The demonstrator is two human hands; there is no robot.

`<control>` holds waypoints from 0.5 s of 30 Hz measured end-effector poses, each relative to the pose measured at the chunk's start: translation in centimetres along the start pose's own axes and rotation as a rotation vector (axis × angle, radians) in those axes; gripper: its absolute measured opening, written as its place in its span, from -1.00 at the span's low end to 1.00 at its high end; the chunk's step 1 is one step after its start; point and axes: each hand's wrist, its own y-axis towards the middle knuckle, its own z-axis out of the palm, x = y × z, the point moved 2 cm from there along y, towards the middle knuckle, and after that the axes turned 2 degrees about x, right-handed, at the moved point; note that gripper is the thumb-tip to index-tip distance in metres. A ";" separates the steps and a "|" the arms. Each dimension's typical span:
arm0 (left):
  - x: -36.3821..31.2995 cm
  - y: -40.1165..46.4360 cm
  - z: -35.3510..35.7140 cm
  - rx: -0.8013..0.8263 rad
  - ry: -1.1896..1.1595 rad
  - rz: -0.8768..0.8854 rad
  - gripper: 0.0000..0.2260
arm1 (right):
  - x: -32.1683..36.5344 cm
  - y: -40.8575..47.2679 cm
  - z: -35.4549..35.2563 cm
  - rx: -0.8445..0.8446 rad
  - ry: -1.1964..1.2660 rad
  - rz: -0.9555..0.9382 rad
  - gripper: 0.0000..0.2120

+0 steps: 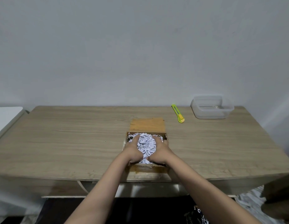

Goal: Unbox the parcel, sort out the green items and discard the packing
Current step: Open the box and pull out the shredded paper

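An open cardboard box sits at the middle front of the wooden table, its far flap folded back flat. White shredded paper packing fills it in a heap. My left hand and my right hand are both inside the box, cupped around the heap from either side, fingers pressed into the paper. Whatever lies under the paper is hidden; no green item shows inside the box.
A green and yellow utility knife lies at the back right. An empty clear plastic container stands beyond it near the wall. A white surface adjoins the table on the left. Shredded paper lies on the floor at right.
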 end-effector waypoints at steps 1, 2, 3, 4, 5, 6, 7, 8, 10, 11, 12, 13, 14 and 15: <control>-0.1 0.0 0.0 0.003 0.014 0.001 -0.15 | 0.0 0.0 0.1 -0.003 -0.004 0.000 -0.08; -0.2 -0.2 0.0 0.005 0.027 0.002 -0.15 | 0.0 -0.2 0.1 -0.013 -0.011 -0.014 -0.08; -0.3 -0.4 0.1 0.005 0.029 0.014 -0.15 | -0.1 -0.3 0.2 -0.027 -0.017 -0.023 -0.08; -0.2 -0.5 0.2 -0.003 0.023 0.041 -0.16 | -0.3 -0.4 0.2 -0.050 -0.026 -0.039 -0.08; 0.1 -0.6 0.4 -0.021 0.009 0.085 -0.17 | -0.4 -0.5 0.2 -0.064 -0.030 -0.047 -0.08; 0.2 -0.8 0.5 -0.042 -0.003 0.128 -0.18 | -0.3 -0.5 0.1 -0.068 -0.035 -0.061 -0.08; 0.3 -0.9 0.5 -0.059 -0.007 0.164 -0.20 | -0.1 -0.4 0.0 -0.061 -0.039 -0.062 -0.06; 0.4 -0.8 0.5 -0.071 -0.005 0.184 -0.21 | 0.0 -0.2 -0.1 -0.050 -0.041 -0.071 -0.03; 0.4 -0.4 0.3 -0.057 0.007 0.176 -0.21 | 0.3 0.1 -0.3 -0.008 -0.041 -0.057 0.02; 0.3 -0.2 0.2 -0.034 0.020 0.153 -0.20 | 0.3 0.1 -0.4 0.021 -0.043 -0.036 0.01; 0.1 -0.1 0.0 -0.004 0.041 0.129 -0.20 | 0.2 0.3 -0.4 0.041 -0.054 -0.028 -0.02; -0.1 -0.1 -0.1 0.025 0.066 0.108 -0.19 | 0.1 0.3 -0.4 0.049 -0.068 -0.023 -0.06; -0.3 0.0 -0.2 0.049 0.092 0.092 -0.19 | -0.1 0.4 -0.4 0.047 -0.085 -0.029 -0.10; -0.5 -0.1 -0.2 0.070 0.116 0.075 -0.18 | -0.3 0.5 -0.3 0.044 -0.098 -0.020 -0.12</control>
